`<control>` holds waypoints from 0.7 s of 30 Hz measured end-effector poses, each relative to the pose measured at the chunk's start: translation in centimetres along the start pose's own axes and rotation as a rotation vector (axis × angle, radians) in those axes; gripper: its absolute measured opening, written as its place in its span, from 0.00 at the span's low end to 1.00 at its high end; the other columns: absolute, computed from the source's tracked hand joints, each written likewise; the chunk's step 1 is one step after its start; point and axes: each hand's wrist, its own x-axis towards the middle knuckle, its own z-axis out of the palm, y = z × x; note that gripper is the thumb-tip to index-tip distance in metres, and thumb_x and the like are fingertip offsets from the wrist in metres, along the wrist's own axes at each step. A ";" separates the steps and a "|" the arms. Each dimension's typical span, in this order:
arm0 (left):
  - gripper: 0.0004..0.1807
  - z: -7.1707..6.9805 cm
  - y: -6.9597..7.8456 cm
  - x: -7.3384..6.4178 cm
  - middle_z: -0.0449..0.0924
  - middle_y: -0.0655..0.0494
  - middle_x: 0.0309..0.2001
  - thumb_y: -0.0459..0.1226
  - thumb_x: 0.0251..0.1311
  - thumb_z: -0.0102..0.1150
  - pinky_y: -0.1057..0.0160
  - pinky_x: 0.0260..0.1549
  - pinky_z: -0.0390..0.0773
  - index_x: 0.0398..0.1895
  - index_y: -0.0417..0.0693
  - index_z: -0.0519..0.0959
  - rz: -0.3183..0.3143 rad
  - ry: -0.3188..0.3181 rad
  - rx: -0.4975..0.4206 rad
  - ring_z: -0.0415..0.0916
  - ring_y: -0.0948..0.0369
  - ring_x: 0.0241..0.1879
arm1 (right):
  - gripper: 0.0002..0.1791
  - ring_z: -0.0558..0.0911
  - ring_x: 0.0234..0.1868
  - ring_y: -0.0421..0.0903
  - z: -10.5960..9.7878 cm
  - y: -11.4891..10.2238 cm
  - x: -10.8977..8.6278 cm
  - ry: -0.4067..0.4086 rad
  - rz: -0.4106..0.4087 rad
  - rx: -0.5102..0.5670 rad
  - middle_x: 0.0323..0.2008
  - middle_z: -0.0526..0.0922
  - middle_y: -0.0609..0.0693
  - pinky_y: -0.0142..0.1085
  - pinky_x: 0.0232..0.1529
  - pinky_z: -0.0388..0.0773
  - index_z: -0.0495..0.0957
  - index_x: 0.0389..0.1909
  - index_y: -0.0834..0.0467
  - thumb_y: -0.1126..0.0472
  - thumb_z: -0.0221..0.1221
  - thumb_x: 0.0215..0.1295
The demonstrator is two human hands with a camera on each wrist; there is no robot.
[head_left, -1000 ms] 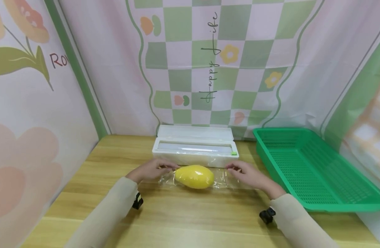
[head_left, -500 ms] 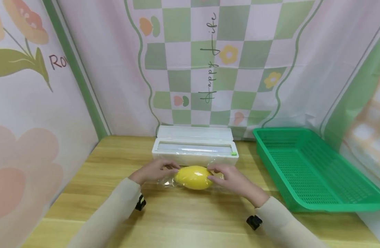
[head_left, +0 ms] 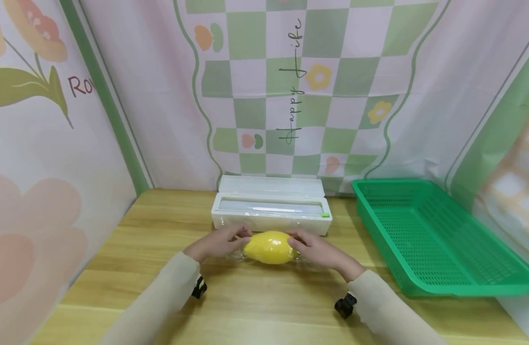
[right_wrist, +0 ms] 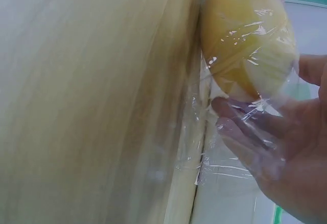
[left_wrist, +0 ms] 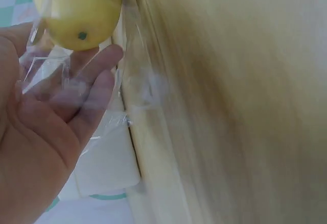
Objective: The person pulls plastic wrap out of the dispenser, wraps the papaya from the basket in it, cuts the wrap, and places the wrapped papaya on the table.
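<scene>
A yellow mango [head_left: 270, 247] in clear cling film lies crosswise just in front of the film box. My left hand [head_left: 221, 240] has thumb and fingers at its left end, where the left wrist view shows a small dark green stem spot and loose film [left_wrist: 145, 89] over the fingers. At the other end, my right hand [head_left: 320, 250] holds the mango with the thumb on one side and fingers beneath. Wrinkled film [right_wrist: 250, 114] covers that end and drapes across the right fingers. The fingers partly hide both tips of the mango.
Behind the hands stands a white cling film box [head_left: 268, 222], lid raised, a roll inside and a green slider at its right. A green perforated basket [head_left: 378, 235] is on the right of the wooden table [head_left: 264, 306]. Patterned curtains hang at the back and sides.
My right hand has moved left from the loose film onto the mango's right end. The left hand has shifted slightly right, closer over the left end. The mango has hardly moved.
</scene>
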 end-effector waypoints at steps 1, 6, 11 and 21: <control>0.13 0.1 0.0 0.0 0.78 0.54 0.56 0.45 0.77 0.49 0.54 0.57 0.75 0.56 0.52 0.75 -0.001 0.003 0.001 0.75 0.55 0.58 | 0.28 0.77 0.58 0.55 0.0 0.1 0.0 -0.012 -0.003 0.010 0.57 0.78 0.59 0.52 0.58 0.75 0.66 0.69 0.65 0.49 0.46 0.81; 0.12 0.6 0.1 -0.2 0.78 0.55 0.55 0.45 0.77 0.48 0.57 0.55 0.77 0.56 0.53 0.73 -0.002 0.005 -0.014 0.75 0.57 0.56 | 0.27 0.77 0.57 0.56 0.0 0.2 -0.3 -0.046 0.030 0.019 0.57 0.78 0.61 0.53 0.58 0.75 0.67 0.68 0.63 0.48 0.46 0.81; 0.12 0.8 0.7 -0.9 0.79 0.55 0.53 0.46 0.78 0.47 0.58 0.52 0.78 0.56 0.55 0.72 0.008 -0.003 0.022 0.77 0.58 0.53 | 0.27 0.77 0.58 0.56 0.0 0.0 -0.6 -0.070 0.050 0.037 0.58 0.78 0.61 0.53 0.59 0.75 0.68 0.68 0.64 0.48 0.45 0.81; 0.12 1.3 0.5 -1.6 0.80 0.60 0.51 0.48 0.78 0.46 0.61 0.50 0.79 0.55 0.56 0.74 0.030 0.006 0.026 0.78 0.62 0.51 | 0.27 0.76 0.59 0.57 -0.1 -0.1 -1.3 -0.093 0.031 0.049 0.58 0.77 0.61 0.53 0.58 0.75 0.68 0.68 0.64 0.49 0.47 0.80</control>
